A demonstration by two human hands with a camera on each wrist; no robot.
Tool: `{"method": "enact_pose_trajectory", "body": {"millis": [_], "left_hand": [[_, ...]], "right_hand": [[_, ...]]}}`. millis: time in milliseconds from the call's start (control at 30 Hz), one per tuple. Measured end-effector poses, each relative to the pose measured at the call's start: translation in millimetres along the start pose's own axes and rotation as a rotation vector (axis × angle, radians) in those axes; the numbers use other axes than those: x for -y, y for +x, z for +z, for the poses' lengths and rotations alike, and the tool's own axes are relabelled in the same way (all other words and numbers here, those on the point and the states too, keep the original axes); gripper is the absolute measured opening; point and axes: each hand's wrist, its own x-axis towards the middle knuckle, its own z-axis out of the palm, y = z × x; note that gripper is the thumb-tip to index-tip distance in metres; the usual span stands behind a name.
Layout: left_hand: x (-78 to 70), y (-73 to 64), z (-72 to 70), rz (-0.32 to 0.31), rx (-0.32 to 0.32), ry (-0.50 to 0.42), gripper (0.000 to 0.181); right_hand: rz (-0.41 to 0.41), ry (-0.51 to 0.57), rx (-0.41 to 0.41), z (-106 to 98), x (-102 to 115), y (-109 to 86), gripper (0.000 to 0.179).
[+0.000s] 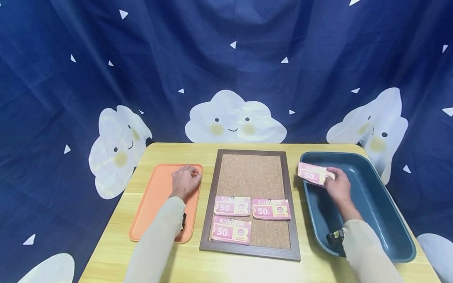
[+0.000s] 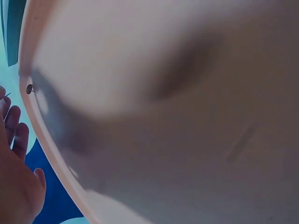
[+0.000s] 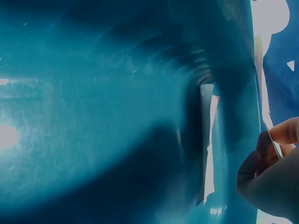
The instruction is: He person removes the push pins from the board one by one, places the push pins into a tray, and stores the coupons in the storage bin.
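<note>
My left hand [image 1: 185, 181] is over the far right of the orange tray [image 1: 143, 213], fingers curled and fingertips together. In the left wrist view a thin metal point of a pushpin [image 2: 7, 95] sticks out at those fingertips. Another dark-headed pushpin [image 2: 29, 88] lies by the tray's rim. My right hand [image 1: 338, 188] pinches a pink and yellow coupon [image 1: 310, 173] marked 50 above the left rim of the blue basin [image 1: 374, 205]. Between both hands, a framed corkboard [image 1: 253, 173] bears three similar coupons [image 1: 231, 230], each with a pin at its top edge.
Inside the basin, pale paper edges [image 3: 210, 149] stand near its wall in the right wrist view. Tray, corkboard and basin share a light wooden table [image 1: 251, 275]. A dark blue curtain [image 1: 158, 43] with clouds hangs behind the table.
</note>
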Motion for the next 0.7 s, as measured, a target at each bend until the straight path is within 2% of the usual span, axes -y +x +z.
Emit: {"method": "enact_pose_trajectory", "body": {"millis": [167,367,600,700], "left_hand": [[1.7,-1.6,1.1,-0.027,0.013,-0.013,0.021],[8.1,-2.1,4.2,-0.026,0.007,-0.020,0.019],[12.4,-6.5,6.1,-0.064,0.044,-0.019,0.019],[12.2,-7.6,7.1,-0.063,0.040,-0.026,0.019]], "right_hand": [[-0.019,-0.010,-0.002,-2,-7,1.0,0.042],[-0.015,-0.046,-0.009,-3,-15,4.1,0.043],[-0.002,-0.088,0.007,1,-23,3.3,0.044],[0.001,-0.096,0.007,1,-26,2.5,0.045]]}}
